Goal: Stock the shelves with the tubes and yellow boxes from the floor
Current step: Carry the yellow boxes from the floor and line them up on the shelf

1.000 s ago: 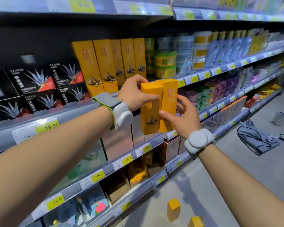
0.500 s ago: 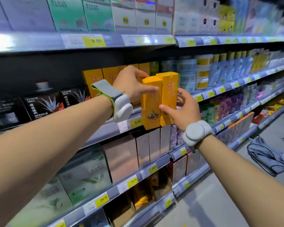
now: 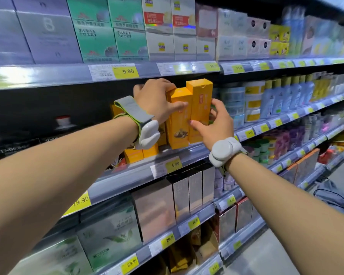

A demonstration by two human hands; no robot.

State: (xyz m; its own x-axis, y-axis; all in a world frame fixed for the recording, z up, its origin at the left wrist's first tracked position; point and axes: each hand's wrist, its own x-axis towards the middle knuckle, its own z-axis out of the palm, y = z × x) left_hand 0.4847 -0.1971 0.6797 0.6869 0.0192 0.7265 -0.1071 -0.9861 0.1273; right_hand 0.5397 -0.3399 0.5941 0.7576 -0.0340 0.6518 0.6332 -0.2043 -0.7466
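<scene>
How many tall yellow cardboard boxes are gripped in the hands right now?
2. The left yellow cardboard box is under the left hand; the right yellow cardboard box is in the right hand. More yellow boxes stand on the shelf behind, partly hidden.

Both hands have carried the 2 yellow boxes [image 3: 189,114] up from in front of the lower shelves onto the shelf above the 6.90 price tag [image 3: 174,164], their bases now just behind its front rail.
</scene>
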